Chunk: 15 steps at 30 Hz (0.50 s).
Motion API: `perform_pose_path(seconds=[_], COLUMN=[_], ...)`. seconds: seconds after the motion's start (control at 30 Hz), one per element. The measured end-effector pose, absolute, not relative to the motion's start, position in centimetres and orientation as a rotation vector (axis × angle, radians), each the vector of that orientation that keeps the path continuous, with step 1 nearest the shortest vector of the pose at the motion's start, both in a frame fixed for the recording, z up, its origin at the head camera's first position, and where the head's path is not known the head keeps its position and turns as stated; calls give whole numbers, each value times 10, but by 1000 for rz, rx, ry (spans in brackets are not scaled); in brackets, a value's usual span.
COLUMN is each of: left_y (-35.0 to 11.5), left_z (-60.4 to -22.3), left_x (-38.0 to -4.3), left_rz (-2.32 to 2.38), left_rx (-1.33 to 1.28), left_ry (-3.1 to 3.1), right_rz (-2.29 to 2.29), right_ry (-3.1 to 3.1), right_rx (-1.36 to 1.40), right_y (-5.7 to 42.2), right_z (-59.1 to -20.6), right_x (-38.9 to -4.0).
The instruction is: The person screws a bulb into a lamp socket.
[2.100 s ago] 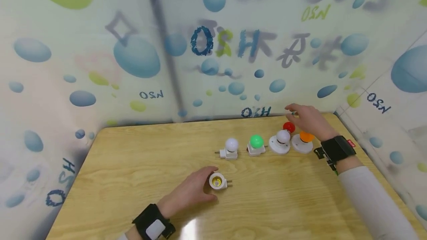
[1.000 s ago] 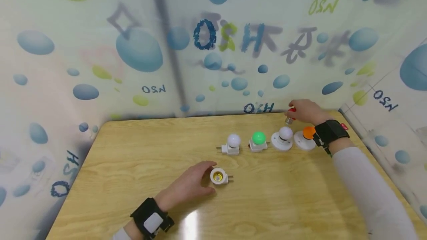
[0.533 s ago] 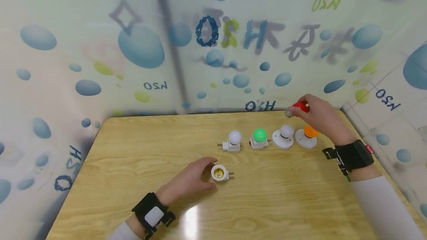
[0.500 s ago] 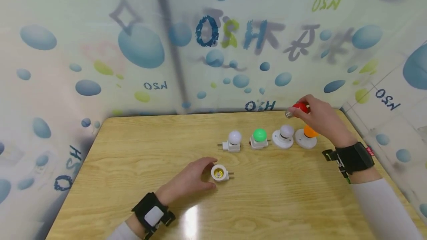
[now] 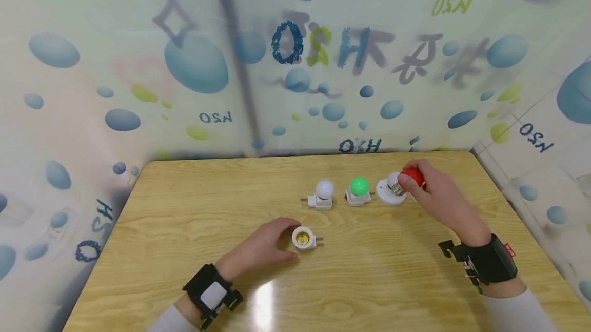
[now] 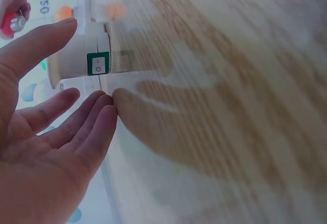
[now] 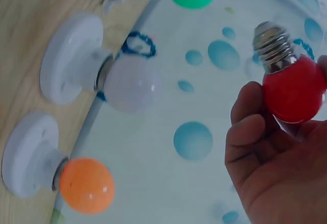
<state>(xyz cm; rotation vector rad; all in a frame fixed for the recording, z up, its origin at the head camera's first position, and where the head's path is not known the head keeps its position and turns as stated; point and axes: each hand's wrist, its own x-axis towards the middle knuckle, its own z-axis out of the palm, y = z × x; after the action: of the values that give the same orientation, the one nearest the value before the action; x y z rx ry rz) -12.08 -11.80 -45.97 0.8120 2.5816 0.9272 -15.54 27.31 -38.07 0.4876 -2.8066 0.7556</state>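
Observation:
My right hand (image 5: 445, 203) pinches a red light bulb (image 5: 412, 179), whose metal screw base points left and away from the fingers. In the right wrist view the red bulb (image 7: 294, 89) is held up off the table, its threads (image 7: 274, 45) bare. Beside a white plug-in lamp socket (image 5: 310, 241) rests my left hand (image 5: 258, 250), thumb and fingers spread around its left side. The socket stands with its brass-lined mouth facing up and its prongs to the right. A green-edged switch (image 6: 98, 64) shows on the socket in the left wrist view.
Behind stand a white bulb (image 5: 325, 189) and a green bulb (image 5: 359, 186) in plug-in sockets. Another white bulb (image 7: 133, 83) and an orange bulb (image 7: 87, 185) sit in round bases. The wooden table (image 5: 208, 193) ends at a patterned backdrop (image 5: 184, 132).
My right hand has taken the red bulb from the back of the table, lifted it, then brought it closer, in front of the round-based lamps. The left hand has stayed by the socket.

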Motion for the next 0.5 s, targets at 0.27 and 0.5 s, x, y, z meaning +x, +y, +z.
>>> perform_pose_path(seconds=[0.27,0.5], left_y=[-117,-118], left_z=[-461,-464], left_x=[-125,-128], left_rz=[913,967], left_rx=[833,851], left_ry=[2578,2572], right_rz=[841,892], right_ry=[-2882,-2873], right_rx=[628,751], right_y=[242,216], right_z=[-382,-385], right_x=[-140,-132])
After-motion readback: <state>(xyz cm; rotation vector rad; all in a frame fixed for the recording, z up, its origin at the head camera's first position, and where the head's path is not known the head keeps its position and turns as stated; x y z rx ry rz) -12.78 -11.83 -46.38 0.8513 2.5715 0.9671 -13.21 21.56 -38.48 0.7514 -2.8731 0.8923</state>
